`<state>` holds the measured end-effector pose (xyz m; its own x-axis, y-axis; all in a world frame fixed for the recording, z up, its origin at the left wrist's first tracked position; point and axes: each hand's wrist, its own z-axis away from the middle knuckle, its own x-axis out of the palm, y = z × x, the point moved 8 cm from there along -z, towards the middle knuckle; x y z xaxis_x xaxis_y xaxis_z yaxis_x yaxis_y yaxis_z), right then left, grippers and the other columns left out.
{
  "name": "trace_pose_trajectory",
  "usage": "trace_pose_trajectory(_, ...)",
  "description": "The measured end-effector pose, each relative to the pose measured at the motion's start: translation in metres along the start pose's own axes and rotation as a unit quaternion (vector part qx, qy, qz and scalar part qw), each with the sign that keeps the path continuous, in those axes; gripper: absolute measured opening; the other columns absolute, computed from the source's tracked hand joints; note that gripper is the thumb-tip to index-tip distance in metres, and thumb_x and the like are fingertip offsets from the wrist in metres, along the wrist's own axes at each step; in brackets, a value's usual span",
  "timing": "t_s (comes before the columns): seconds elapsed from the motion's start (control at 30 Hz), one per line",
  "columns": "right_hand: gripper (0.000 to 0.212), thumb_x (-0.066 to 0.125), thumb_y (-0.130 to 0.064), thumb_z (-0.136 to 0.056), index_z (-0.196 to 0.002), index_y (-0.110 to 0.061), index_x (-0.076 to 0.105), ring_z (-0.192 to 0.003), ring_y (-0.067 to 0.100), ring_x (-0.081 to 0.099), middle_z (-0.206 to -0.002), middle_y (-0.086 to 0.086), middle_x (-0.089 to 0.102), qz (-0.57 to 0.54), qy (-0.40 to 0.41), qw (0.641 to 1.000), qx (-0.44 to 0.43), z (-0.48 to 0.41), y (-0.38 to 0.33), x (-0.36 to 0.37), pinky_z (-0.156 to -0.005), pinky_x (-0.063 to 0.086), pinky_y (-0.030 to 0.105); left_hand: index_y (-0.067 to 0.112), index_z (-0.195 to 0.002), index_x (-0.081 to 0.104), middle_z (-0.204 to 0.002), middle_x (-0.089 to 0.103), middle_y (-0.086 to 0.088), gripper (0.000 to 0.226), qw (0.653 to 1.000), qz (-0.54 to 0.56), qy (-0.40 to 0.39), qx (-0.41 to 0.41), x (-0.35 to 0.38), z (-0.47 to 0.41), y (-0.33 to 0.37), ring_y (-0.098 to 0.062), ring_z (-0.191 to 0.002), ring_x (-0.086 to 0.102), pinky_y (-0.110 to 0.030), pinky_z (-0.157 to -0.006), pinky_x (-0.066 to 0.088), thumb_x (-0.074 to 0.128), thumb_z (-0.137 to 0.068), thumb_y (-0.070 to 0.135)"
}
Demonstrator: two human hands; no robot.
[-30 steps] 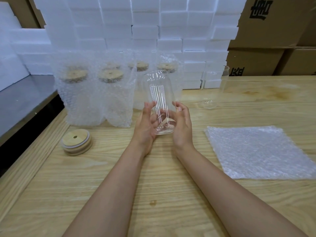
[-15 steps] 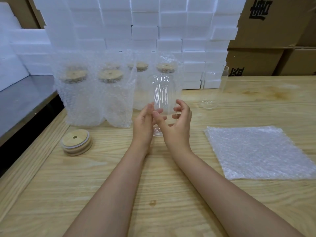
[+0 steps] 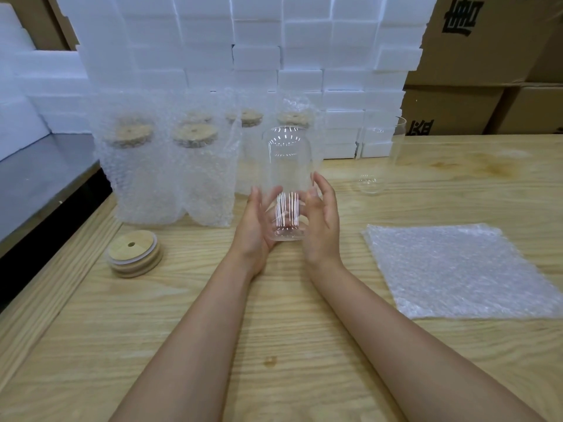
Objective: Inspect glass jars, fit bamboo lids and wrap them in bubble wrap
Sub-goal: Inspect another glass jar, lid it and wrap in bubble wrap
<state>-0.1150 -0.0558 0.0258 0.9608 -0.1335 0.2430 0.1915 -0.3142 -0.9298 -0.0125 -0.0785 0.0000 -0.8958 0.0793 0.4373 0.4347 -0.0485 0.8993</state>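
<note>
A clear glass jar point(image 3: 288, 166) without a lid stands upright between my two hands, just over the wooden table point(image 3: 274, 330). My left hand point(image 3: 254, 229) cups its lower left side and base. My right hand point(image 3: 324, 226) curves round its lower right side, fingertips on the glass. A small stack of bamboo lids point(image 3: 134, 254) lies to the left on the table. Flat bubble wrap sheets point(image 3: 457, 269) lie to the right.
Several bubble-wrapped jars with bamboo lids point(image 3: 170, 166) stand at the back left. A second bare glass jar point(image 3: 380, 153) stands at the back right. White foam blocks point(image 3: 259, 56) are stacked behind, cardboard boxes point(image 3: 487, 56) at the far right, and a grey shelf point(image 3: 36, 178) at the left.
The jar has gone from tilted to upright. My right hand has shifted from in front of the jar to its right side, while my left hand stays at the base.
</note>
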Motion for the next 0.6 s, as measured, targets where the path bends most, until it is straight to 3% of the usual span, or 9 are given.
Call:
trace_pose_trajectory(0.03, 0.039, 0.044, -0.046, -0.086, -0.124, -0.038, 0.045, -0.105, 0.023, 0.062, -0.108, 0.003, 0.062, 0.000, -0.002, 1.000, -0.001, -0.001, 0.000, 0.000, -0.097, 0.048, 0.050, 0.013, -0.141, 0.041, -0.094, 0.075, -0.001, 0.062, 1.000, 0.008, -0.011, -0.001, 0.001, 0.001, 0.000, -0.016, -0.083, 0.072, -0.033, -0.068, 0.059, 0.022, -0.098, 0.054)
trace_pose_trajectory(0.1, 0.037, 0.040, -0.048, -0.088, -0.124, -0.039, 0.044, -0.107, 0.025, 0.062, -0.109, 0.002, 0.064, 0.026, -0.009, 1.000, -0.014, -0.002, 0.000, 0.000, -0.096, 0.049, 0.046, 0.019, -0.144, 0.040, -0.100, 0.073, -0.002, 0.062, 0.999, 0.022, -0.029, -0.003, 0.004, 0.001, 0.001, -0.021, -0.094, 0.068, -0.039, -0.083, 0.054, 0.022, -0.097, 0.056)
trace_pose_trajectory(0.2, 0.037, 0.035, -0.048, -0.090, -0.125, -0.037, 0.044, -0.101, -0.001, 0.061, -0.105, -0.013, 0.064, 0.061, -0.017, 0.997, -0.036, -0.004, 0.002, -0.002, -0.085, 0.047, 0.016, 0.025, -0.146, 0.038, -0.117, 0.066, -0.006, 0.063, 0.999, 0.026, -0.042, -0.004, 0.007, 0.003, 0.001, -0.029, -0.117, 0.058, -0.048, -0.102, 0.042, 0.024, -0.094, 0.058)
trace_pose_trajectory(0.23, 0.036, 0.034, -0.047, -0.092, -0.125, -0.036, 0.044, -0.095, -0.010, 0.060, -0.103, -0.019, 0.063, 0.069, -0.020, 0.997, -0.040, -0.005, 0.003, -0.002, -0.079, 0.043, 0.008, 0.026, -0.145, 0.039, -0.121, 0.064, -0.007, 0.063, 0.999, 0.023, -0.041, -0.003, 0.008, 0.003, 0.001, -0.030, -0.119, 0.058, -0.049, -0.103, 0.042, 0.025, -0.093, 0.059)
trace_pose_trajectory(0.3, 0.029, 0.032, -0.041, -0.096, -0.122, -0.036, 0.044, -0.084, -0.017, 0.058, -0.101, -0.034, 0.061, 0.077, -0.024, 0.996, -0.043, -0.005, 0.002, -0.002, -0.072, 0.043, 0.005, 0.029, -0.139, 0.044, -0.117, 0.067, -0.005, 0.060, 0.999, 0.017, -0.037, 0.007, 0.007, 0.004, 0.002, -0.028, -0.107, 0.066, -0.045, -0.093, 0.053, 0.027, -0.091, 0.061)
trace_pose_trajectory(0.4, 0.023, 0.036, -0.032, -0.102, -0.122, -0.030, 0.048, -0.079, -0.011, 0.059, -0.109, -0.021, 0.060, 0.082, 0.000, 0.995, -0.055, -0.005, -0.002, -0.006, -0.076, 0.050, 0.021, 0.026, -0.137, 0.045, -0.104, 0.072, -0.005, 0.072, 0.999, -0.003, -0.009, 0.034, 0.003, 0.004, 0.008, -0.025, -0.085, 0.071, -0.036, -0.067, 0.059, 0.037, -0.077, 0.065)
trace_pose_trajectory(0.47, 0.027, 0.041, -0.036, -0.097, -0.121, -0.027, 0.049, -0.089, -0.006, 0.056, -0.118, -0.008, 0.054, 0.100, 0.030, 0.992, -0.074, -0.004, -0.009, -0.009, -0.085, 0.051, 0.031, 0.026, -0.140, 0.043, -0.114, 0.068, -0.009, 0.080, 0.998, -0.024, 0.001, 0.057, 0.005, 0.006, 0.011, -0.030, -0.092, 0.068, -0.041, -0.073, 0.059, 0.038, -0.072, 0.067)
trace_pose_trajectory(0.53, 0.038, 0.046, -0.048, -0.088, -0.121, -0.029, 0.047, -0.090, -0.009, 0.050, -0.119, -0.004, 0.048, 0.106, 0.035, 0.990, -0.089, 0.001, -0.016, -0.007, -0.084, 0.048, 0.020, 0.034, -0.132, 0.046, -0.119, 0.065, -0.009, 0.068, 0.995, -0.047, 0.008, 0.084, 0.005, 0.007, 0.013, -0.033, -0.100, 0.067, -0.049, -0.081, 0.056, 0.035, -0.074, 0.068)
trace_pose_trajectory(0.6, 0.060, 0.053, -0.062, -0.076, -0.125, -0.029, 0.043, -0.093, -0.009, 0.046, -0.118, -0.006, 0.043, 0.120, 0.024, 0.989, -0.085, 0.005, -0.019, -0.001, -0.079, 0.043, 0.010, 0.041, -0.124, 0.045, -0.116, 0.067, -0.002, 0.056, 0.991, -0.084, 0.021, 0.106, 0.003, 0.008, 0.014, -0.025, -0.100, 0.069, -0.044, -0.077, 0.057, 0.033, -0.076, 0.068)
